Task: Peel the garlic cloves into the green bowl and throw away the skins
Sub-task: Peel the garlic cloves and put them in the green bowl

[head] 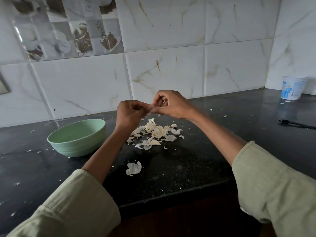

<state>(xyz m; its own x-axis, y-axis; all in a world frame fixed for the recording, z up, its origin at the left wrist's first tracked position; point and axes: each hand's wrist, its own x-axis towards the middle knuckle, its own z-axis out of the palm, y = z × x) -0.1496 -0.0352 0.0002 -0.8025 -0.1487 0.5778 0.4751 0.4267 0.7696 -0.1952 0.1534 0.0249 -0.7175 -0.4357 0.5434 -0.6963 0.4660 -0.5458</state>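
Both hands are raised above the black counter, fingertips meeting over a pile of garlic skins and cloves (154, 132). My left hand (130, 113) and my right hand (171, 104) pinch one small garlic clove (151, 107) between them; most of the clove is hidden by the fingers. A bit of pale skin hangs from it. The green bowl (77, 138) stands on the counter to the left of the pile; I see nothing in the part of its inside that shows. One larger loose skin (134, 168) lies nearer to me.
The black counter (188, 159) carries scattered skin flakes. A white and blue plastic tub (293, 88) stands in the far right corner. A black cable end (295, 124) lies at the right edge. Tiled wall runs behind. The counter's front edge is just below the loose skin.
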